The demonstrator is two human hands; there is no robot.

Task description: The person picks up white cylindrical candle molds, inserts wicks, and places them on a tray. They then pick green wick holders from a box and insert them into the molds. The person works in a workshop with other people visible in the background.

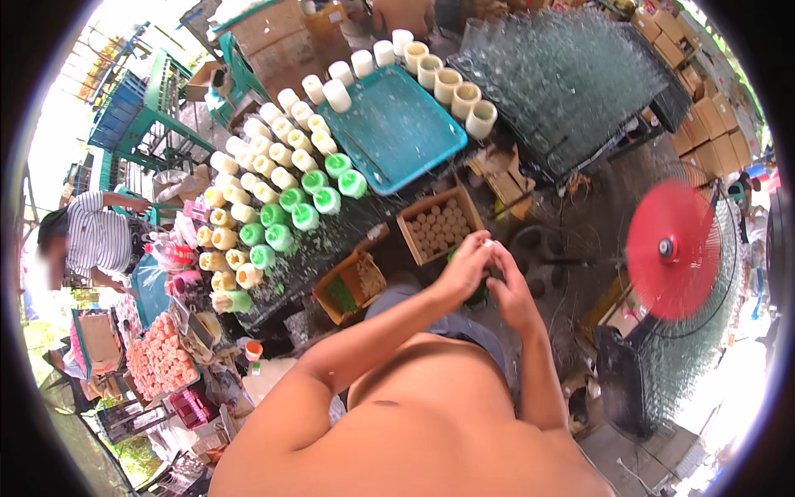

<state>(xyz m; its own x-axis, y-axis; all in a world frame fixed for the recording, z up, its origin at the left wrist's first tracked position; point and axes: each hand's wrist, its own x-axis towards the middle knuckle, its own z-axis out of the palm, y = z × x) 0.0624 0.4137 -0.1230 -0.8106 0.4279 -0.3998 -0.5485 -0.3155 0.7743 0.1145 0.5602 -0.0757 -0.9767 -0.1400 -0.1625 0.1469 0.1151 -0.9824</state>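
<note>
My left hand and my right hand meet at the fingertips in front of my body, above my lap. The left fingers are closed together. My right fingers curl toward them, with the thumb bent in. A tiny whitish thing shows at the fingertips, too small to name. Below and between the hands is something dark green, mostly hidden. Just beyond them sits a cardboard box filled with round tan pieces.
Rows of cream candles and green-coated candles cover a dark table around a teal tray. Glassware stands at the far right. A red fan is on my right. Another person is at left, near pink-orange pieces.
</note>
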